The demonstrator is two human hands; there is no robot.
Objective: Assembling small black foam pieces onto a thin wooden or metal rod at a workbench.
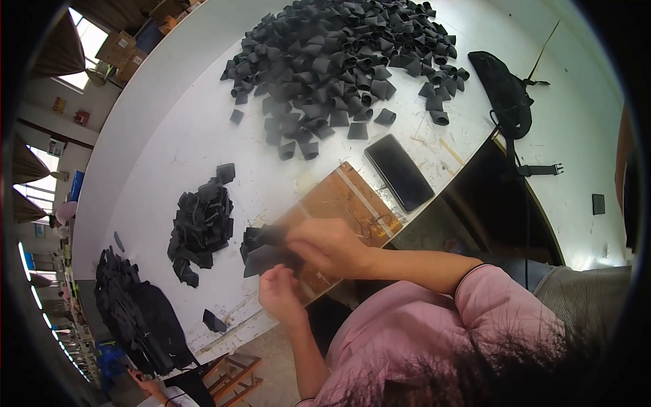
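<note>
My right hand [329,245] and my left hand [279,296] are close together over the near edge of the white table. Fingers on both are bent inward in a pinch, and a dark, blurred black piece [290,260] lies between them. Its exact outline is hard to make out. Just left of my fingers is a small group of flat black pieces [256,260], partly covered by the hands. Beneath my right hand is a brown wooden board [339,197] with a pale strip across it.
A large heap of short black loops [325,64] covers the far table. Left stands a smaller black pile [201,224], with a loose piece [214,321] nearer. A phone [400,173] lies beside the board. Black bags [146,319] and a black pouch [502,91] flank the table.
</note>
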